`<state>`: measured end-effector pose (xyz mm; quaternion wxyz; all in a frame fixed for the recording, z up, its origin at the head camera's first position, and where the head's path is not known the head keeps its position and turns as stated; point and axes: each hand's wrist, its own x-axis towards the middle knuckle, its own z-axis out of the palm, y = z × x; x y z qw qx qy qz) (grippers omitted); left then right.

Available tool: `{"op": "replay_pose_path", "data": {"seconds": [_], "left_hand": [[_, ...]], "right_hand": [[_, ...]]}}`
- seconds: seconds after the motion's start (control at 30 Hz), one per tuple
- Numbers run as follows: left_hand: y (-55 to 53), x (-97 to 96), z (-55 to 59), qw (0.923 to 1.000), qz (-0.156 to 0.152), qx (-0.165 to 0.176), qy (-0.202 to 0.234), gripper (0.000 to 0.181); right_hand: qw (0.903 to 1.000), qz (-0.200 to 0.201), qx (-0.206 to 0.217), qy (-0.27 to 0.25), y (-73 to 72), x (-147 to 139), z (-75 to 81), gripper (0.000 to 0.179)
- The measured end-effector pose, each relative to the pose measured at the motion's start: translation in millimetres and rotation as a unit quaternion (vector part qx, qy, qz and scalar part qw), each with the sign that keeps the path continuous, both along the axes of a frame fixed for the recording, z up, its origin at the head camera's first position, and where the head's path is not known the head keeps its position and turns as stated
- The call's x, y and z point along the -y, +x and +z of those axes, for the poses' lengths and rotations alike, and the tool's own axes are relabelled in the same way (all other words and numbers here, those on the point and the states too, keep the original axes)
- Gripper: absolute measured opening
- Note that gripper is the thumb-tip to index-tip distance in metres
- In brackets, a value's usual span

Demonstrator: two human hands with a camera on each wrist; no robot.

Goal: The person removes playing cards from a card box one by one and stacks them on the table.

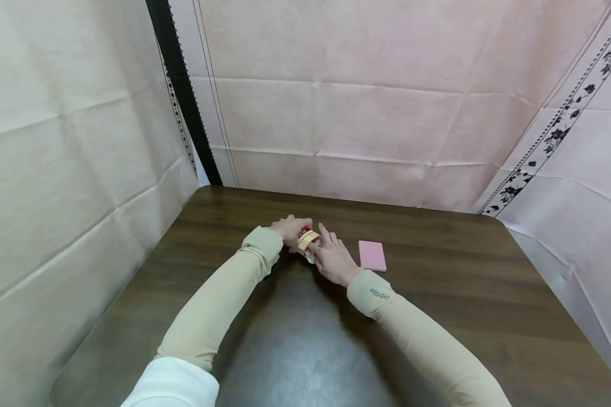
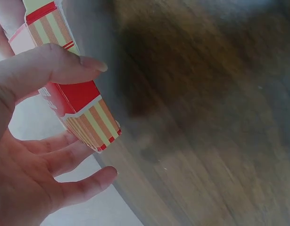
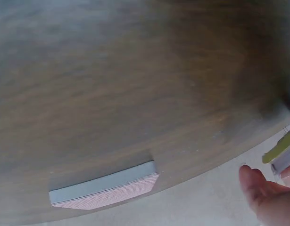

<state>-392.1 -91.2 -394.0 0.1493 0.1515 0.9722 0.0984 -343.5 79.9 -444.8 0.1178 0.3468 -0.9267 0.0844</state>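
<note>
In the left wrist view my left hand [image 2: 27, 188] grips a small playing-card box [image 2: 78, 96], red with cream and tan stripes. Its thumb lies across the box front, while the lower fingers spread behind and below. My right hand [image 1: 333, 257] is at the other end of the box in the head view, its thumb against the box and a finger raised. At the right wrist view's edge, its fingers [image 3: 253, 188] meet a pale flap; the exact contact is partly cut off. A deck of pink-backed cards [image 1: 372, 255] lies face down just right of that hand.
The brown wooden table [image 1: 295, 339] has rounded far corners. Pale cloth [image 1: 361, 113] hangs behind its far edge and along both sides, with a black strip [image 1: 183, 85] at the left corner and a floral border [image 1: 555, 135] on the right.
</note>
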Motion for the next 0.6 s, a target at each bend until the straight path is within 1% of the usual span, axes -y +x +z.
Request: {"op": "replay_pose_path", "data": {"seconds": [0.07, 0.13, 0.23, 0.33, 0.47, 0.6], "left_hand": [[-0.5, 1.8, 0.6, 1.0000, 0.005, 0.001, 0.002, 0.070], [-1.1, 3.8, 1.9, 0.9999, 0.011, 0.002, 0.002, 0.070], [-3.1, 7.3, 3.2, 0.9998, 0.018, 0.002, 0.002, 0.070], [-4.0, 9.7, 3.6, 0.9997, 0.025, 0.005, 0.001, 0.069], [-1.5, 8.3, 4.2, 0.9995, 0.030, 0.009, 0.003, 0.069], [0.8, 4.8, 1.8, 0.9995, 0.028, 0.011, 0.009, 0.069]], "right_hand": [[0.9997, 0.011, -0.013, -0.015, -0.6, -3, 0.4, 0.020], [0.9993, 0.019, -0.022, -0.022, -1.4, -5, 0.8, 0.025], [0.9990, 0.024, -0.022, -0.031, -1.5, -9, 1.5, 0.035], [0.9983, 0.029, -0.021, -0.047, 0.5, -12, 2.0, 0.037], [0.9980, 0.016, -0.017, -0.058, 2.6, -13, 2.7, 0.037], [0.9989, -0.012, -0.011, -0.045, 4.1, -11, 4.6, 0.041]]}}
